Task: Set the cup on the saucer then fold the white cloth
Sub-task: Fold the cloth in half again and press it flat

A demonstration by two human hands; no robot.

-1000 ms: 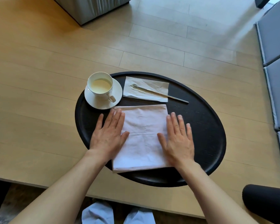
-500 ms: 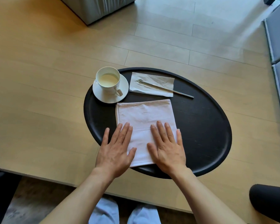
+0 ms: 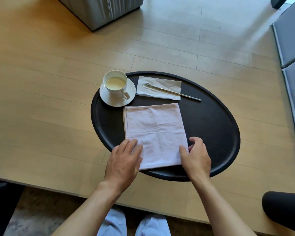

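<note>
Both hands are sliding back toward the near edge of the white cloth point(image 3: 156, 135), having drawn down from its middle, where they were lying flat half a second ago. Under everything, a light wooden table point(image 3: 41, 103) is filling most of the frame, and a black oval tray point(image 3: 216, 126) is sitting on it at centre. Across the tray's middle the white cloth is lying folded into a flat rectangle, a crease running across its lower half. At the cloth's lower left corner the left hand point(image 3: 123, 161) is resting with fingers loosely together and curling over the edge. At the lower right corner the right hand point(image 3: 195, 156) is cupping the edge, thumb on top and fingers bent beside it; whether either hand is actually pinching the fabric cannot be told. In the tray's upper left a white saucer point(image 3: 131, 89) is carrying a white cup point(image 3: 115, 84) holding a pale creamy drink. To its right a paper napkin point(image 3: 160, 88) is lying under a thin metal utensil point(image 3: 172, 92). No writing is readable.
</note>
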